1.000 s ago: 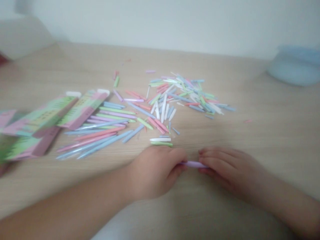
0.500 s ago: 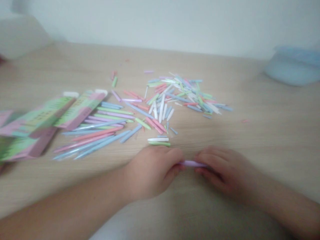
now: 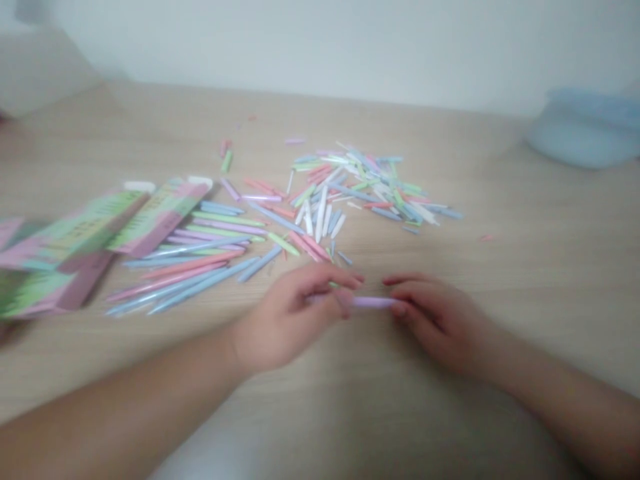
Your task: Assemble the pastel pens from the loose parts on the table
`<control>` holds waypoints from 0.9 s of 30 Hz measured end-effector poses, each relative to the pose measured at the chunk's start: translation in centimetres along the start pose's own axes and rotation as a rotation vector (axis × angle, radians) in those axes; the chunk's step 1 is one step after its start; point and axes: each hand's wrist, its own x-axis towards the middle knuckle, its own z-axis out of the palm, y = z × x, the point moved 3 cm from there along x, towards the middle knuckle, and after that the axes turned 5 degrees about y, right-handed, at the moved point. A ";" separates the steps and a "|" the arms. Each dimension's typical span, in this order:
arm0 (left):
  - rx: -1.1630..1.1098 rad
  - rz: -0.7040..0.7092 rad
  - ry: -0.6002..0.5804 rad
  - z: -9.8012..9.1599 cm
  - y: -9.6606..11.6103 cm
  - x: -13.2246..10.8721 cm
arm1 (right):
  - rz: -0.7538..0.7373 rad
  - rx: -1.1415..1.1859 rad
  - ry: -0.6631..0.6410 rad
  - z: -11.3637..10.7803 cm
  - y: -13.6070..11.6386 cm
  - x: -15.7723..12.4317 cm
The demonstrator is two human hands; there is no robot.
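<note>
My left hand point(image 3: 293, 317) and my right hand point(image 3: 435, 320) both pinch a lilac rolled paper strip point(image 3: 373, 302), one at each end, low over the wooden table point(image 3: 500, 373). The strip lies level between my fingertips, and my left fingers hide part of it. Those fingers also sit close to a white strip and a green strip, mostly covered. Beyond my hands lies a loose heap of short pastel paper strips point(image 3: 357, 190). Longer pastel strips point(image 3: 190, 270) fan out nearer my left hand.
Pink-and-green printed packets point(image 3: 160, 219) lie open at the left, partly past the frame edge. A blurred pale blue container point(image 3: 583, 130) stands at the far right of the table. A pale wall point(image 3: 320, 47) runs behind the table's back edge.
Both hands have moved forward across the table, carrying the lilac strip. My left fingers now cover the white and green strips. The view has shifted slightly.
</note>
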 end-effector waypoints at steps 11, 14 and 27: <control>-1.089 -0.473 0.090 -0.2 -0.7 1.1 | 0.079 0.239 -0.076 1.1 0.1 0.2; -1.123 -0.484 0.093 -0.3 -0.8 1.2 | 0.070 0.239 -0.082 1.0 0.0 0.3; -1.122 -0.440 -0.092 -0.3 -0.8 1.0 | 0.120 0.340 -0.093 1.1 -0.1 0.3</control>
